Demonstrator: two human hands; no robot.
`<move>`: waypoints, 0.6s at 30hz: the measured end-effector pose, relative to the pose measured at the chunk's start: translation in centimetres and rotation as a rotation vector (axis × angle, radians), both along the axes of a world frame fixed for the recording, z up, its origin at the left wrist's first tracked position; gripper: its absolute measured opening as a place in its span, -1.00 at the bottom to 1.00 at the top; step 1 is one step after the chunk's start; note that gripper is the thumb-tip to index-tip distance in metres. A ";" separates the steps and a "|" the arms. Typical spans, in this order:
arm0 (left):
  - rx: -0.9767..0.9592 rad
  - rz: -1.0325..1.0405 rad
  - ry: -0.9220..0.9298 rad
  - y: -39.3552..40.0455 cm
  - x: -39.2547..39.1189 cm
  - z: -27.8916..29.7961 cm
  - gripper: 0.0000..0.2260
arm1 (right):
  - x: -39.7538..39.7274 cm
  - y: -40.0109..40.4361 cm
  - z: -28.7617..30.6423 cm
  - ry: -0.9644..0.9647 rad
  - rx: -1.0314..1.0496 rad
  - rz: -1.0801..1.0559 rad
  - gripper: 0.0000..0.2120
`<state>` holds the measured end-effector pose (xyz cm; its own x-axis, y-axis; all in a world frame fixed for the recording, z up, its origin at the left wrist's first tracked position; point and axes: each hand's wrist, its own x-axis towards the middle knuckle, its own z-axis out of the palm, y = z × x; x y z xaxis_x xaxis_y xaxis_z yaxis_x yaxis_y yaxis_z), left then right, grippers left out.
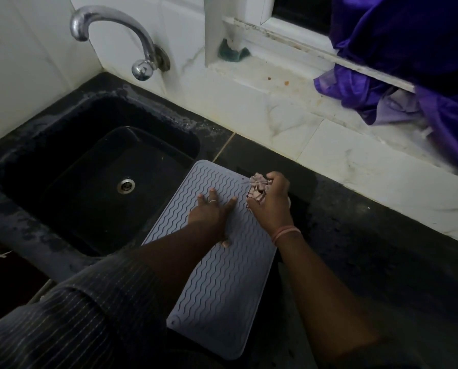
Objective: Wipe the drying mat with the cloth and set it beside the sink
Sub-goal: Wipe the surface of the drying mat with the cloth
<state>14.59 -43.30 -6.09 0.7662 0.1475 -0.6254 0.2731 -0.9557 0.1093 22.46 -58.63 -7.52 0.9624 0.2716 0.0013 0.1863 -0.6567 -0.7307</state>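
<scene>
Drying mat (217, 283): grey, wavy-ribbed, rectangular. Lies flat on dark worktop (368, 262), just right of sink (36, 222); far-left corner touches or slightly overlaps the sink rim, can't tell which. Long axis runs from near edge of worktop away toward the wall, tilted a bit right.

Left hand (209, 214): flat on mat's far half, fingers (212, 194) straight and spread, pressing mat down. Holds nothing.

Right hand (271, 201): at mat's far-right edge, fingers curled tight round bunched cloth (257, 186). Cloth sits on/at far-right corner of mat.

Key relation: cloth is at the far end, so nearly the whole mat length lies back toward the person from the right hand. Judgement: next stroke prob. pulls cloth along long axis toward the body; left hand is in that path mid-mat, would need to shift or strokes stay on right strip.

Also present: tap (110, 30) on wall over sink; purple fabric (408, 62) on sill, well apart.
</scene>
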 end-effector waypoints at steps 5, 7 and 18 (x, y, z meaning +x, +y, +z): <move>0.005 -0.020 0.009 0.1 0.1 0.1 0.13 | 1.0 -0.2 -0.2 0.080 -0.545 0.142 -0.24; 0.008 -0.027 0.018 0.0 0.3 0.2 0.13 | 1.0 0.0 0.1 0.131 -0.562 0.194 -0.36; 0.056 -0.059 -0.007 0.3 0.5 -0.4 0.13 | -4.8 0.7 1.6 0.013 -0.616 0.392 -0.66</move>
<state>15.07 -43.03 -6.53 0.7787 0.1365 -0.6124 0.2153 -0.9749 0.0565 17.66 -57.93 -5.88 0.7930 0.5442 -0.2738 0.4861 -0.8362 -0.2540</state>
